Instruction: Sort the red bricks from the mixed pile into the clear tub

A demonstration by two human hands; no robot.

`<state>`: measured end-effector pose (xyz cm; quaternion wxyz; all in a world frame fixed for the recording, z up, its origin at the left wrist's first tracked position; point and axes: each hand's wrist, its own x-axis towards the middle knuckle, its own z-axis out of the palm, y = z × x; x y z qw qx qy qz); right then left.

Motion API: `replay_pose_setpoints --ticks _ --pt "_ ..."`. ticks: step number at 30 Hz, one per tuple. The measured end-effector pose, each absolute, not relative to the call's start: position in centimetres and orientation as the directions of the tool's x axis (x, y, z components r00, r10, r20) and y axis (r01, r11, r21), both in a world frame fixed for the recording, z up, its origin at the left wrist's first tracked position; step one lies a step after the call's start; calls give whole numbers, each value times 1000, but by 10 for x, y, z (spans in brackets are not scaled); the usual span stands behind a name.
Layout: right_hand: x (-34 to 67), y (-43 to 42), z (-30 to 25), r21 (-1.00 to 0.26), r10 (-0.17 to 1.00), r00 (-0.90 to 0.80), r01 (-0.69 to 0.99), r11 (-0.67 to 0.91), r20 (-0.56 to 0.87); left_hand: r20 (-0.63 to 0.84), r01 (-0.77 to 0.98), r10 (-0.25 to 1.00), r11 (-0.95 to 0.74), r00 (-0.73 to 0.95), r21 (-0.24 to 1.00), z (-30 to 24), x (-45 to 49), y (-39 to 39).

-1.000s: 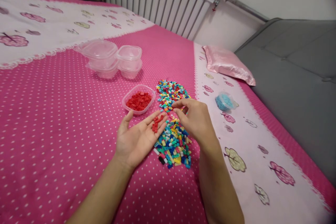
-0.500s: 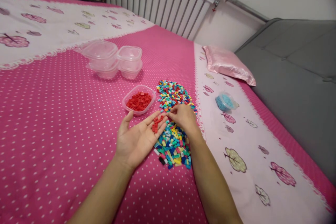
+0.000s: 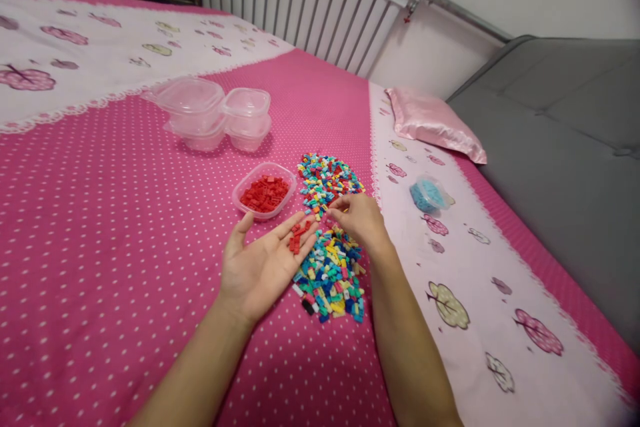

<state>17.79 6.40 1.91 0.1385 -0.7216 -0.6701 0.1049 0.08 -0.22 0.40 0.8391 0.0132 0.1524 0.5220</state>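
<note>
My left hand [image 3: 260,263] lies palm up on the pink bedspread, fingers spread, with several small red bricks [image 3: 299,237] resting on its fingertips. My right hand [image 3: 361,219] hovers over a pile of mixed coloured bricks [image 3: 330,267], its fingers pinched together just above the pile; what they hold is too small to name. A clear tub of red bricks [image 3: 264,192] stands just beyond my left hand.
Stacked clear tubs with lids [image 3: 213,113] stand further back on the left. A small tub of blue bricks [image 3: 428,193] sits to the right on the pale border. A pink pillow [image 3: 434,123], a grey sofa [image 3: 565,167] and a radiator [image 3: 310,7] lie behind.
My right hand dipped left to the fingertips of my left hand, then drew back a little over the pile. My left hand has stayed still with its red bricks.
</note>
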Motion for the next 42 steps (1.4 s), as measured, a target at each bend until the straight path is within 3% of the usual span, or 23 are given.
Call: replay_pose_setpoints --ticks 11,18,35,39,42 --pt "169 39 49 -540 964 -77 816 207 253 -219 -869 880 460 421 181 2 0 -1" --pt "159 25 62 -570 941 -164 760 312 297 -201 -867 882 462 427 184 1 0 -2" --pt "155 15 69 -576 936 -272 738 352 223 -185 -866 878 471 442 168 1 0 -2" --pt "162 19 67 -572 951 -185 765 297 247 -201 -869 877 468 436 161 1 0 -2" --pt "172 29 60 -492 968 -34 857 156 248 -231 -870 873 469 430 154 2 0 -2"
